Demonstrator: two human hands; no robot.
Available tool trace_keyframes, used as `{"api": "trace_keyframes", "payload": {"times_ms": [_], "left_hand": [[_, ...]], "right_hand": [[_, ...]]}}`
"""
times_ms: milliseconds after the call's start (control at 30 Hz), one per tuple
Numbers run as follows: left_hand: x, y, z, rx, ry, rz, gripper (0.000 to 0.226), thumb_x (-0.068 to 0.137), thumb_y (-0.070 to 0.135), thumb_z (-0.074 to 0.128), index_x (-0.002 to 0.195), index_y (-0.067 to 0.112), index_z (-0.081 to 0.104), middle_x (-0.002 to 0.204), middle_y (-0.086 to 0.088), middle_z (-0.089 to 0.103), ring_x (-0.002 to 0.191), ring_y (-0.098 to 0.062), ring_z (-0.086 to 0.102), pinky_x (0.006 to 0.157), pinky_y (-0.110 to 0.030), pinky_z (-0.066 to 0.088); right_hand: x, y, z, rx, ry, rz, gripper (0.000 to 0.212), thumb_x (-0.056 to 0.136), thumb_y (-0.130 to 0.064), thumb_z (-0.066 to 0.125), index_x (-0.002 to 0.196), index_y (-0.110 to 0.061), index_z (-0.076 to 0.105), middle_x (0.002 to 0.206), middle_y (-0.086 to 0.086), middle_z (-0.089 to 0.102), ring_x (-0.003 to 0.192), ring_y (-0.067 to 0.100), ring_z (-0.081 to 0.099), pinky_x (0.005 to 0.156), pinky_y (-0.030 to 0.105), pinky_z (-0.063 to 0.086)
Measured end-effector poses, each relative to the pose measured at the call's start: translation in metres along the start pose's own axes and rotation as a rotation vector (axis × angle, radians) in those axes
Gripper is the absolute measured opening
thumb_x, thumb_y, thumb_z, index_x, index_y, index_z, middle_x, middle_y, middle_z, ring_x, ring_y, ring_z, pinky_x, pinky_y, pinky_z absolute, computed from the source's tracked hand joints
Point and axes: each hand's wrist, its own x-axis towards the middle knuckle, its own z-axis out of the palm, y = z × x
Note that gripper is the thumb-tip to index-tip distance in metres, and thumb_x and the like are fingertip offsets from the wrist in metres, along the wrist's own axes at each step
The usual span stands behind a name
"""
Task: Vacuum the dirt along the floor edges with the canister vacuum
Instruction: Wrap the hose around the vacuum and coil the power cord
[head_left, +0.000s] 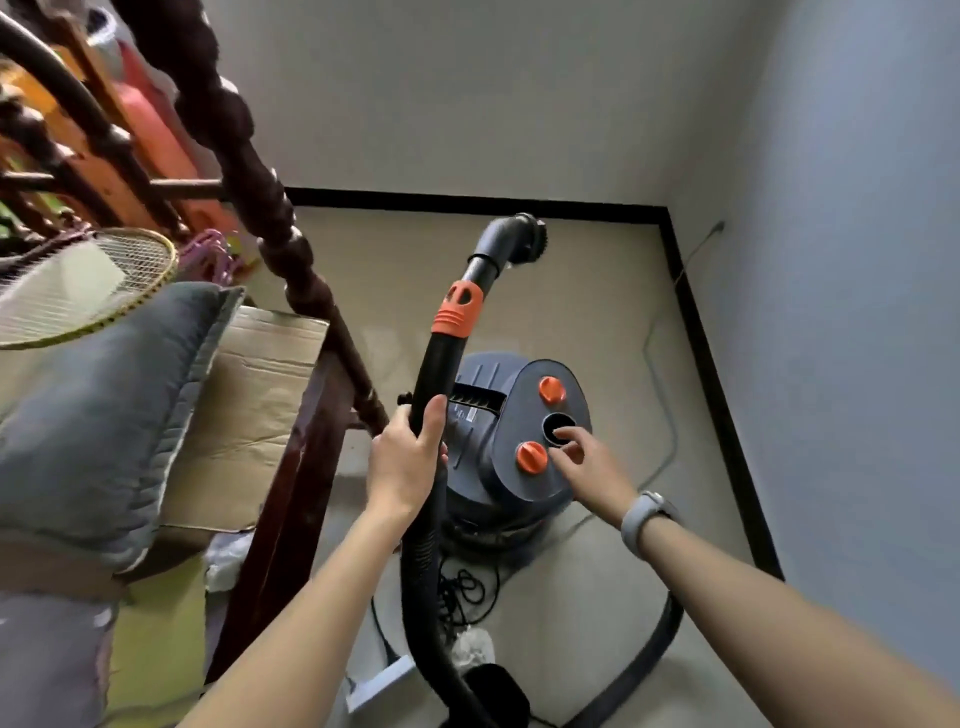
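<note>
In the middle of the frame the left hand (410, 457) wraps its grip round the black hose (441, 364), whose orange collar (457, 307) and brush nozzle (524, 236) rise toward the black skirting (467, 200) at the upper centre. Just right of it the vacuum (519, 441) stands on the beige floor (597, 291), and the right hand (587, 460), a watch (644, 514) on its wrist, reaches with loosely spread fingers holding nothing to the lid beside an orange knob (531, 457). At the left edge lie a grey cushion (104, 415), a racket (78, 286) and cardboard (249, 405).
</note>
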Motion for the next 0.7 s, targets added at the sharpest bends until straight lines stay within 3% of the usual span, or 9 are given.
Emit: {"api": "trace_keyframes", "payload": {"times_ms": [133,333,433,500,600,633,700], "left_hand": [[0.024,-0.058,0.029,0.076,-0.078,-0.076,0.046,0.089,0.063,0.04,0.074,0.021,0.052,0.067,-0.002,0.065,0.072,-0.026,0.064,0.077,-0.045,0.052],[0.04,-0.095,0.057,0.087,-0.142,-0.128,0.046,0.087,0.064,0.044,0.069,0.022,0.051,0.06,0.002,0.062,0.068,-0.022,0.062,0.072,-0.043,0.051],[0.047,-0.103,0.069,0.085,-0.147,-0.171,0.043,0.083,0.063,0.04,0.07,0.024,0.052,0.06,0.001,0.063,0.066,-0.021,0.063,0.071,-0.045,0.052],[0.053,-0.105,0.076,0.096,-0.143,-0.182,0.044,0.087,0.062,0.041,0.071,0.023,0.053,0.061,0.002,0.064,0.067,-0.021,0.062,0.072,-0.044,0.052],[0.058,-0.106,0.085,0.11,-0.111,-0.204,0.045,0.088,0.063,0.042,0.071,0.023,0.053,0.062,0.002,0.063,0.069,-0.023,0.062,0.074,-0.045,0.052],[0.059,-0.106,0.087,0.118,-0.1,-0.215,0.047,0.085,0.066,0.04,0.07,0.023,0.053,0.062,0.002,0.063,0.069,-0.023,0.062,0.074,-0.046,0.052],[0.061,-0.107,0.09,0.128,-0.085,-0.233,0.053,0.079,0.072,0.036,0.069,0.023,0.052,0.063,0.0,0.063,0.069,-0.024,0.062,0.074,-0.046,0.052]], "right_hand": [[0.044,0.031,0.037,-0.251,-0.055,-0.019,0.032,0.096,-0.023,0.052,0.126,-0.011,0.055,0.121,0.014,0.057,0.114,0.029,0.054,0.096,0.034,0.039],[0.092,0.065,0.067,-0.474,-0.069,-0.002,0.033,0.096,-0.018,0.049,0.127,-0.006,0.048,0.126,0.015,0.047,0.121,0.031,0.043,0.098,0.038,0.036],[0.103,0.076,0.073,-0.575,-0.072,-0.07,0.022,0.096,-0.013,0.049,0.114,-0.002,0.049,0.119,0.015,0.048,0.112,0.031,0.045,0.091,0.036,0.036],[0.107,0.08,0.07,-0.66,-0.072,-0.197,0.02,0.085,-0.004,0.06,0.103,-0.001,0.052,0.108,0.016,0.052,0.099,0.033,0.05,0.083,0.038,0.039],[0.118,0.089,0.061,-0.802,-0.146,-0.457,0.054,0.032,0.008,0.079,0.078,-0.004,0.053,0.077,0.014,0.056,0.065,0.033,0.055,0.053,0.036,0.046],[0.123,0.088,0.057,-0.814,-0.171,-0.518,0.056,0.028,0.008,0.078,0.075,-0.005,0.052,0.072,0.013,0.055,0.06,0.032,0.054,0.048,0.034,0.046],[0.132,0.087,0.047,-0.81,-0.247,-0.643,0.039,0.048,0.003,0.078,0.077,-0.005,0.053,0.074,0.014,0.055,0.062,0.033,0.054,0.049,0.038,0.05]]}}
